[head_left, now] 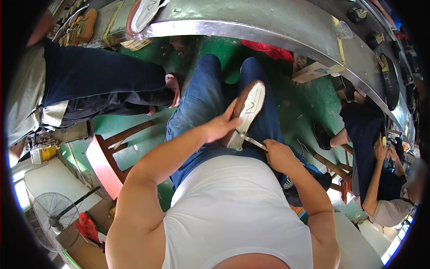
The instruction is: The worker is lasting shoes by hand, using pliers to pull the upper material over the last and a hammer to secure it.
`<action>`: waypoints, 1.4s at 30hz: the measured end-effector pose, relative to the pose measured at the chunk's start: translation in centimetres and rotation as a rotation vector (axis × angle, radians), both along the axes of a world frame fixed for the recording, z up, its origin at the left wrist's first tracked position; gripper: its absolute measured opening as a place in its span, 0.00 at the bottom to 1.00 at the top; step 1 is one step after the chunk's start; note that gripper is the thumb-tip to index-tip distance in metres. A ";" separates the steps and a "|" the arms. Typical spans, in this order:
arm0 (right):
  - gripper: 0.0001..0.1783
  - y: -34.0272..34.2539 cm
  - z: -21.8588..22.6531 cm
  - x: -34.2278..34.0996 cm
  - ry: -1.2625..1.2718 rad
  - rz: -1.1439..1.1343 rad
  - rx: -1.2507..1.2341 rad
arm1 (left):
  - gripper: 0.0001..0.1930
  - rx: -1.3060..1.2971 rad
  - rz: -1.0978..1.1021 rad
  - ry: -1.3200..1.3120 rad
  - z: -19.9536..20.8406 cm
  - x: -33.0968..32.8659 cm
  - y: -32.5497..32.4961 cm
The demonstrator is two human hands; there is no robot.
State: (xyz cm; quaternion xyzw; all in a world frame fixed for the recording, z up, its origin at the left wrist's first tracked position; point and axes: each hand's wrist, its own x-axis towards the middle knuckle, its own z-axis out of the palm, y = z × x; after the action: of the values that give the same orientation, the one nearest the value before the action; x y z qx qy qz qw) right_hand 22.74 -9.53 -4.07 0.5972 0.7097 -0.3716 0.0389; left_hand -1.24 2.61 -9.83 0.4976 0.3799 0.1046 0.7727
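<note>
A long metal table (251,28) curves across the far side of a room with a green floor (309,107); a wire fan (54,222) stands at the lower left. The brown shoe (253,105) lies white bottom up over the person's jeans (190,107). The left hand (221,126) grips its left edge. The right hand (281,155), beside the shoe, has fingers curled around a metal tool (251,141) reaching over the shoe.

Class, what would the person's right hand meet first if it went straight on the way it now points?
Past the metal tool it holds, the right hand would probably meet the white-soled shoe first; exact depth is unclear.
</note>
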 end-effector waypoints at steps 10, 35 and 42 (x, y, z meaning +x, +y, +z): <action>0.16 3.2 2.5 1.2 0.441 -0.284 -0.004 | 0.47 0.124 0.187 0.238 -2.4 0.7 -2.9; 0.23 2.5 -7.7 3.4 0.812 -0.668 -0.245 | 0.31 0.484 0.359 -0.102 23.3 8.4 33.9; 0.32 3.8 -6.7 3.7 1.054 -0.718 -0.340 | 0.25 1.711 -0.313 1.375 16.9 11.0 46.6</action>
State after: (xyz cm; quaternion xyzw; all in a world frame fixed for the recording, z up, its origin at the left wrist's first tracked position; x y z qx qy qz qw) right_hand 26.44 -5.70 -10.73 0.5206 0.3218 -0.7109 -0.3463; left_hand 9.75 49.19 7.06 0.8618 0.4630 -0.0646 -0.1968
